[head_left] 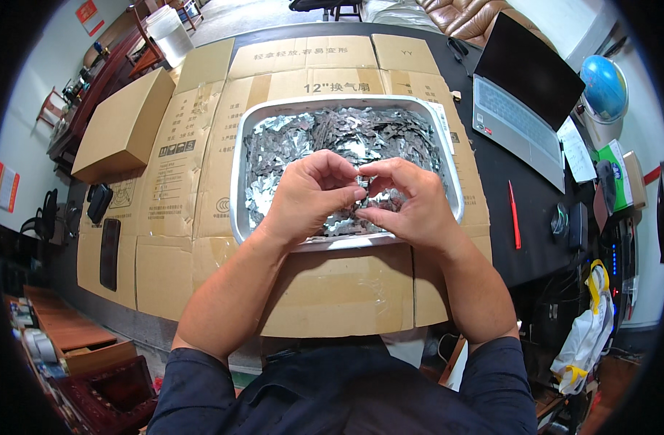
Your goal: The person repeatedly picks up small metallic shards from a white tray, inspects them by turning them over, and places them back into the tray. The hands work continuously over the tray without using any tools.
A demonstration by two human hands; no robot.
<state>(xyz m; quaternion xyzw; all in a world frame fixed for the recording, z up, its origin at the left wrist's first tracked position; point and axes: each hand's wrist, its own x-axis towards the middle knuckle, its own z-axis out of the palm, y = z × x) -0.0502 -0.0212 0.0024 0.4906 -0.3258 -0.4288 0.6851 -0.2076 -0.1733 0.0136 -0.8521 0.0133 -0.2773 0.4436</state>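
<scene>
Above the metal tray [238, 174], the left hand [306, 196] and right hand [412, 199] are meeting, thumbs and index fingers apparently pinching a small metal piece [363, 181] that they are partly hiding. Loose silvery pieces [288, 148] are filling the tray, so plenty of handling seems to be remaining, though what is done is not showing. Beneath, flattened cardboard [332, 290] is bearing dark printed characters and symbols.

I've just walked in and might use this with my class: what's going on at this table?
A person's left hand and right hand meet over a pale rectangular tray filled with thin, silvery pieces. Their fingers seem to pinch something small, mostly hidden. The tray rests on flattened cardboard; an open laptop stands to the right.
</scene>
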